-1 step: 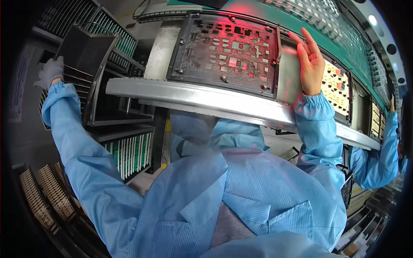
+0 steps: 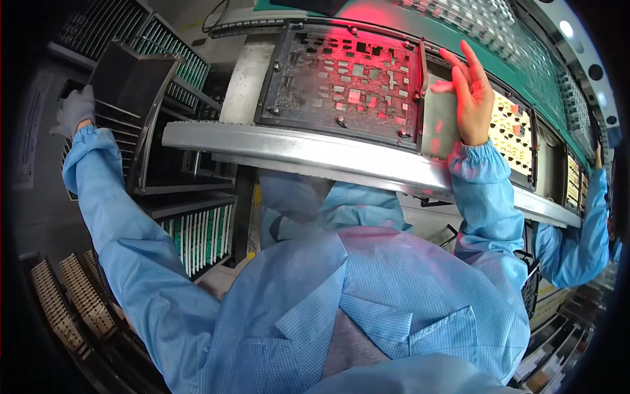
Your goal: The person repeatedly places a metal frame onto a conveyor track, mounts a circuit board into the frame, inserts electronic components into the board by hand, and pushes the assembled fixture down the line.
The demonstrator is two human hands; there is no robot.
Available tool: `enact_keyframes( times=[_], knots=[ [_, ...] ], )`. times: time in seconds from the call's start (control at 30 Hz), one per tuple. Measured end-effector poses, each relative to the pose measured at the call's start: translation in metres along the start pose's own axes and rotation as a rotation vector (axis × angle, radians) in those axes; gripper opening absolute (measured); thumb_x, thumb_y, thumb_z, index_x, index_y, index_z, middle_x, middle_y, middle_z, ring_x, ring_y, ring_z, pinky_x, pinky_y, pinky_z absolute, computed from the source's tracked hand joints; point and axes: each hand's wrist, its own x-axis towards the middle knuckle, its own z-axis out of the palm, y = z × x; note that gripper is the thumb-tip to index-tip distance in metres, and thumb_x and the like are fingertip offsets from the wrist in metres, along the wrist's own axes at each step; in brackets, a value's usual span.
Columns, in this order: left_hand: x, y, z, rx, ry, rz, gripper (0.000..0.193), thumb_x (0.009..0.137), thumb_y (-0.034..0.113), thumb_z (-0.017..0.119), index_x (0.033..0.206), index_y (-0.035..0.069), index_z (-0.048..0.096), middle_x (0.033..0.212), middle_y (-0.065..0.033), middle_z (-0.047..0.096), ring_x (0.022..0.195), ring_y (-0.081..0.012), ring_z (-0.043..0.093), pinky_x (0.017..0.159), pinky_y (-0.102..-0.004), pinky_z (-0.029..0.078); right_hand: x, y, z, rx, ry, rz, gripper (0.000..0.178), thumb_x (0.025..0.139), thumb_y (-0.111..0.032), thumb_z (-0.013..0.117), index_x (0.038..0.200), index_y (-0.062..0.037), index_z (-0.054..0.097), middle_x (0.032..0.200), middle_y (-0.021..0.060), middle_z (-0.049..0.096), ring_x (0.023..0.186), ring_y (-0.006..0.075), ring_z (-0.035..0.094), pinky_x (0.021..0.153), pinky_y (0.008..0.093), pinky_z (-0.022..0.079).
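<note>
My left hand [image 2: 77, 111], in a grey glove, is closed at the outer edge of a black slotted rack [image 2: 131, 75]; some fingers are hidden there. Thin parallel bars run across the rack beside the hand. My bare right hand [image 2: 474, 102] is raised over the conveyor line with its fingers spread, holding nothing. Just left of it lies a black fixture plate [image 2: 298, 82] with many small cut-outs and screws round its frame, lit red. To its right is another fixture with a pale yellow board [image 2: 510, 134].
A shiny metal rail [image 2: 308, 146] runs along the near side of the line. Racks of green boards [image 2: 197, 240] stand below and behind the black rack. Beige slotted trays [image 2: 85, 292] sit lower left. Clear trays [image 2: 518, 46] lie beyond; a co-worker's sleeve [image 2: 574, 246] is at right.
My right hand's fingers have shifted slightly, and one now reaches out toward the fixture's edge. Red light patches show on the metal beside it. The left hand has barely moved.
</note>
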Motion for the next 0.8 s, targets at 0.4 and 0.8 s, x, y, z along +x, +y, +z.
enact_keyframes(
  times=[0.4,0.8],
  knots=[
    [-0.154,0.007,-0.182,-1.111,0.85,0.726,0.027,0.092,0.028,0.059,0.094,0.002,0.064,0.11,-0.0111,0.064,0.089,-0.0212,0.065,0.068,-0.0304,0.055,-0.011,-0.043,0.074,0.132,-0.499,-0.048,0.046,0.095,-0.022,0.055,0.134,-0.0012,0.044,0.13,0.0116,0.053,0.118,0.0159,0.05,0.095,0.0297,0.044],
    [-0.319,0.127,-0.191,-1.114,0.942,1.416,0.013,0.074,0.022,0.071,0.081,0.016,0.061,0.1,0.0039,0.061,0.11,-0.0157,0.054,0.11,-0.0554,0.025,-0.01,-0.052,0.111,0.842,-0.214,0.416,0.042,0.099,-0.026,0.041,0.132,0.0008,0.043,0.122,0.0127,0.058,0.107,0.0207,0.06,0.091,0.0336,0.049]
  ],
)
